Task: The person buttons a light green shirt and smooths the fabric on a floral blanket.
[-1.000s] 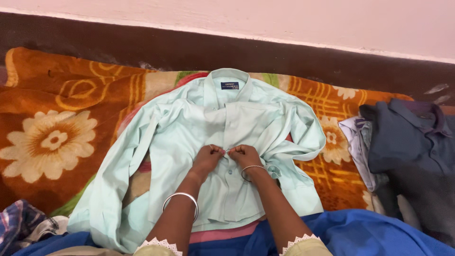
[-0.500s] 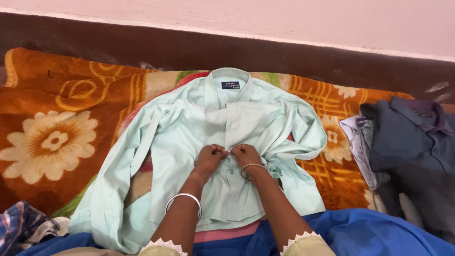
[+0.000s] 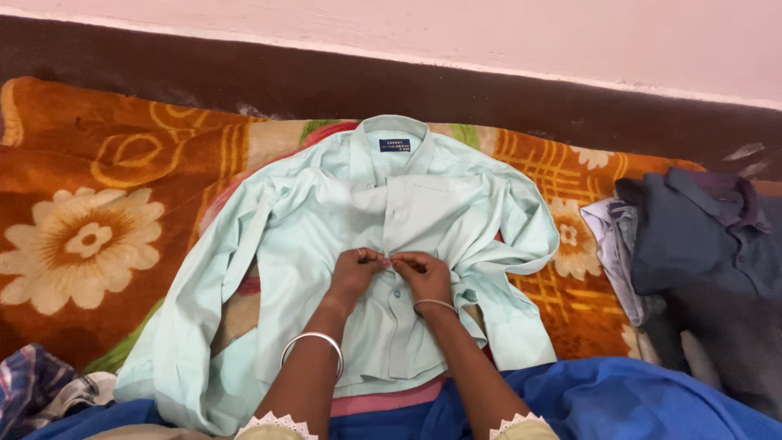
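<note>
On a plush orange floral blanket point(image 3: 90, 244) left of the hands, the left hand point(image 3: 356, 275) and right hand point(image 3: 425, 275) pinch the placket of the smooth mint shirt point(image 3: 326, 220) beneath them, rumpled dark shirts point(image 3: 700, 236) lying rightward.

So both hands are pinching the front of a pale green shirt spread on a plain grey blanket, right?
Not quite. In the head view both hands, left and right, do pinch the front of the pale green shirt, but the blanket under it is orange with a flower pattern, not plain grey.
</note>
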